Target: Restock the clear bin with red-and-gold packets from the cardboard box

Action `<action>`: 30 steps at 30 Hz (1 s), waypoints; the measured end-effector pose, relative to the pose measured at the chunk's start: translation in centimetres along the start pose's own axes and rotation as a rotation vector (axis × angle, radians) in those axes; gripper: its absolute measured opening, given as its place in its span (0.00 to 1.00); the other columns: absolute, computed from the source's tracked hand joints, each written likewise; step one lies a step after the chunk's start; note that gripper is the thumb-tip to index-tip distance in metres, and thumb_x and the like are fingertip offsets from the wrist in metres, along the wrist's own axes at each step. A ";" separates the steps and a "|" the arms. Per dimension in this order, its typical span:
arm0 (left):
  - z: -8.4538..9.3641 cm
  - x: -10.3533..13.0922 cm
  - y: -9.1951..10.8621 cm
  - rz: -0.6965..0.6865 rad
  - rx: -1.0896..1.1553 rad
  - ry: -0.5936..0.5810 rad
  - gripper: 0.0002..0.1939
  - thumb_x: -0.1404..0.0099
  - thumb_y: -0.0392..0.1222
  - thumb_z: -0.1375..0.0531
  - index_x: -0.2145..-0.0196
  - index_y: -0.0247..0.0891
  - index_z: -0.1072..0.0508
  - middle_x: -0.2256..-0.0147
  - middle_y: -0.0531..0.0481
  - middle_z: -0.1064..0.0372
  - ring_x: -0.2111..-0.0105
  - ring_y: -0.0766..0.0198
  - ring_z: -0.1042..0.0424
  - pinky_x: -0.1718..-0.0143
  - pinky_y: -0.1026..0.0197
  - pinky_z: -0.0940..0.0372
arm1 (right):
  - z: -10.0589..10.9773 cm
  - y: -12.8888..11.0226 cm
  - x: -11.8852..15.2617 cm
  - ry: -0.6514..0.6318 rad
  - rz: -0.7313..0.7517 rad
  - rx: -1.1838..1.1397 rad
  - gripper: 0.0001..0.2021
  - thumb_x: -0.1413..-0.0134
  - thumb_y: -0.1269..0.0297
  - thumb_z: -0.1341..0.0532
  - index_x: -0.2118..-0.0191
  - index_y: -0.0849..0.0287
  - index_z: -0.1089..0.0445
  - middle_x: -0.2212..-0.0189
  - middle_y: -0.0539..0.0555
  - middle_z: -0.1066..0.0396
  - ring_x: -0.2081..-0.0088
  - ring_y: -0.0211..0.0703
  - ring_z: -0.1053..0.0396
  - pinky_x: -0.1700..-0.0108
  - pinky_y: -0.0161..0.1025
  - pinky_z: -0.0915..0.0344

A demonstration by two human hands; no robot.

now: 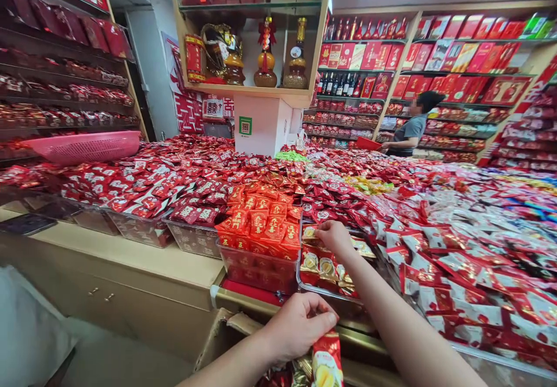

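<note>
Shop interior, seen from above the hands. Wall shelving (pixel 418 33) at the right rear carries bottles, upright red boxes and rows of packets. The bench (pixel 143 259), pale with drawer or cupboard fronts, supports broad heaps of wrapped packets, chiefly red, many in clear bins. Over it stands a display cabinet (pixel 248 89) with ornate bottles, above a white pillar (pixel 260 111) bearing a green-framed code. A co-worker (pixel 408 134) in a grey top stands beyond the heaps, at right. A pink perforated basket (pixel 87 147) rests on the packets at left. In the foreground, an open cardboard box (pixel 213 337) sits below the bench edge, with red and gold packets inside. Two neighbouring clear bins lie nearest: the orange-packet bin (pixel 261 271), piled high, and, just to its right, the fruit-packet bin (pixel 319 292), its contents red and gold with a pale yellow fruit print. The left hand (pixel 301 324), thumb pressed against curled fingers, grips the top of a red fruit packet (pixel 328 359) hanging at the box's mouth. The right hand (pixel 335 237), fingertips drawn nearly together, touches a gold packet (pixel 308 233) at the rear of the fruit-packet bin; whether it is gripped cannot be told.
</note>
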State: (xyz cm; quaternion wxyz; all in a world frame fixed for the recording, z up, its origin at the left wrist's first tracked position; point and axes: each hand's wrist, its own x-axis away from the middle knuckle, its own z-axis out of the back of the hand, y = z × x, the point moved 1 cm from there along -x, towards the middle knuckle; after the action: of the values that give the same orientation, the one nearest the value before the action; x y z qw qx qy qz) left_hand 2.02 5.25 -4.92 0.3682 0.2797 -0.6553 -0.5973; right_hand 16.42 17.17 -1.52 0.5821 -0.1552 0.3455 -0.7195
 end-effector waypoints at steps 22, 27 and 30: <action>-0.1 1.2 1.8 -0.314 -0.063 0.374 0.10 0.41 0.43 0.45 0.63 0.35 0.33 0.69 0.50 0.33 0.67 0.64 0.35 0.63 0.63 0.40 | 3.9 -0.2 18.4 -0.421 0.011 -0.540 0.21 0.63 0.60 0.36 0.60 0.54 0.41 0.83 0.44 0.36 0.82 0.35 0.43 0.80 0.31 0.50; 0.1 1.6 2.1 -0.267 -0.031 0.423 0.16 0.37 0.51 0.53 0.61 0.38 0.34 0.69 0.51 0.34 0.67 0.64 0.36 0.63 0.65 0.41 | 3.1 0.9 18.7 -0.353 -0.145 -0.949 0.23 0.63 0.62 0.35 0.59 0.54 0.44 0.77 0.46 0.32 0.76 0.36 0.36 0.73 0.33 0.41; 0.2 1.7 2.4 -0.247 -0.044 0.278 0.19 0.38 0.54 0.53 0.62 0.37 0.32 0.68 0.50 0.34 0.66 0.63 0.36 0.62 0.64 0.42 | 3.7 1.6 17.9 -0.292 -0.156 -1.047 0.18 0.62 0.61 0.35 0.64 0.56 0.41 0.75 0.48 0.30 0.73 0.37 0.34 0.70 0.33 0.39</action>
State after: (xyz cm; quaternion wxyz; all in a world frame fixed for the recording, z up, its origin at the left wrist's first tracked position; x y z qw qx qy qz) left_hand 1.10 4.31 -2.33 0.3853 0.4299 -0.5456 -0.6075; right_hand 15.04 -1.04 -3.16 0.4136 -0.5476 0.5605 -0.4635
